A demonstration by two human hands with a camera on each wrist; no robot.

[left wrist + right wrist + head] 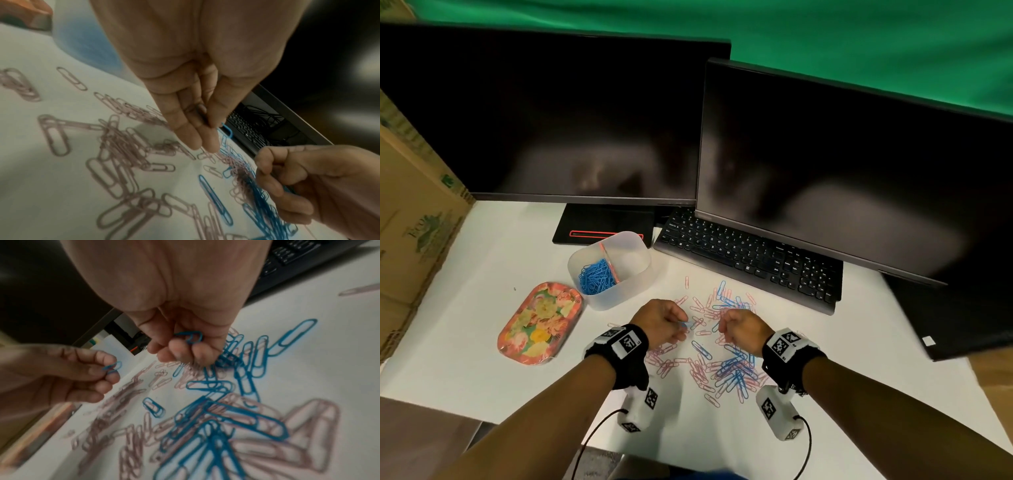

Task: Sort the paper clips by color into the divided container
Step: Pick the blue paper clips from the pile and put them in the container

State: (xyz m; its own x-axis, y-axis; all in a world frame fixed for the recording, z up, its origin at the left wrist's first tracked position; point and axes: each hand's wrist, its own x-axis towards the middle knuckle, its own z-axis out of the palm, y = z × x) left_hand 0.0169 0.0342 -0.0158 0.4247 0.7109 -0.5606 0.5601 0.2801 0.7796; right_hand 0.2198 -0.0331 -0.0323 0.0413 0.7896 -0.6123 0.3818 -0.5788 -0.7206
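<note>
On a white tabletop (482, 342) before two dark monitors (842, 171), the divided container (640, 270) holds blue clips (597, 275) in its left compartment, while mixed clips (722, 370) lie near, both hands (659, 322) each pinching a blue one.

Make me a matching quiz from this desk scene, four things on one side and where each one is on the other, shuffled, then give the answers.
Things
1. Flowered tray
2. Keyboard
3. Sorted blue paper clips
4. Left hand

Places or states
A. In the left half of the divided container
B. Pinching one blue paper clip
C. On the desk, left of the container
D. Partly under the right monitor

Pairs: 1-C, 2-D, 3-A, 4-B
</note>
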